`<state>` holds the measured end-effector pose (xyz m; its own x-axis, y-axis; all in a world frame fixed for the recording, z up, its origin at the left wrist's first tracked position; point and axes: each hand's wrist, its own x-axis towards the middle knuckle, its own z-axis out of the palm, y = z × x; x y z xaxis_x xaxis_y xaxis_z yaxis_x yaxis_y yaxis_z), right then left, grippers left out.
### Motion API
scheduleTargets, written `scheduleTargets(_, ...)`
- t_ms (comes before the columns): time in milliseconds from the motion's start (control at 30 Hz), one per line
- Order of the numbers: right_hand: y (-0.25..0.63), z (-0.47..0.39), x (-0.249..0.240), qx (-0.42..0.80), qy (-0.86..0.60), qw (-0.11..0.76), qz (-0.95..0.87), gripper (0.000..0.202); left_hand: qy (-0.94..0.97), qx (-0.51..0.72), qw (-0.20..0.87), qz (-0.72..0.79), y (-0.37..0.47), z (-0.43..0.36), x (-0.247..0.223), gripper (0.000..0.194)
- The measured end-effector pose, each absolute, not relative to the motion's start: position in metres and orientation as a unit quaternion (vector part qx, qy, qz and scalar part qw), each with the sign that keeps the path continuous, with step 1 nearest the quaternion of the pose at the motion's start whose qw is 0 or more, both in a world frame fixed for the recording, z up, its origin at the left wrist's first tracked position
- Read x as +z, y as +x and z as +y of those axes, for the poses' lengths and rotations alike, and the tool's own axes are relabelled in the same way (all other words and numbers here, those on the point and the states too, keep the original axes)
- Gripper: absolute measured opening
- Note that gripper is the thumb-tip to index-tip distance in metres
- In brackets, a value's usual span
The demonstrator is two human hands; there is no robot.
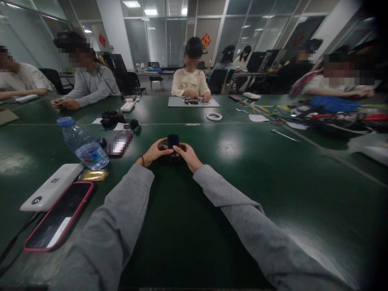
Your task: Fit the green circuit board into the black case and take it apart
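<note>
Over the middle of the green table point(194, 194), both hands grip a small black device point(173, 141) that looks like a camera with a raised flip screen. My left hand point(156, 151) is closed on its left side, with a dark band at the wrist. On the other side, my right hand point(188, 154) is closed too, its thumb lying near the screen's lower edge. Some light-coloured buttons show faintly below the screen. The back of the device and the fingertips behind it are hidden.
To my left are a water bottle point(86, 143), a white power bank point(53, 186), a phone in a red case point(59, 218) and a yellow packet point(93, 175). Ahead lies a roll of tape point(214, 116). Tangled cables point(327, 117) sit at right. Several people sit around the table.
</note>
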<state>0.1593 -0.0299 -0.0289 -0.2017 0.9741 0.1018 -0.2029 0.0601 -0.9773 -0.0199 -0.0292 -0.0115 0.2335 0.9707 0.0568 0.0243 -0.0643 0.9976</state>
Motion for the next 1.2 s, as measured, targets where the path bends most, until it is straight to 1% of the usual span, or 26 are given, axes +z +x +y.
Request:
scheduleTargets(167,0.158,-0.031,-0.028,0.570,-0.380,0.511,-0.519,0.056,0.598,0.443,0.505,0.438,-0.020,-0.026,-0.015,0.083)
scheduleTargets(433,0.158,-0.035,-0.025,0.563,-0.388,0.517,-0.515,0.055,0.595,0.439,0.514,0.436,-0.020,-0.029,-0.012,0.082)
scheduleTargets(600,0.160,-0.032,-0.025,0.595,-0.358,0.526,-0.491,0.053,0.581,0.447,0.516,0.442,-0.016,-0.031,-0.009,0.079)
scheduleTargets(733,0.161,-0.032,-0.023,0.626,-0.350,0.520,-0.464,0.047,0.569,0.455,0.523,0.443,-0.014,-0.031,-0.009,0.074)
scheduleTargets(900,0.163,-0.031,-0.025,0.640,-0.355,0.506,-0.457,0.047,0.545,0.467,0.530,0.452,-0.014,-0.032,-0.008,0.067)
scheduleTargets(1200,0.161,-0.033,-0.024,0.605,-0.369,0.501,-0.496,0.047,0.531,0.483,0.505,0.479,-0.010,-0.033,-0.009,0.053)
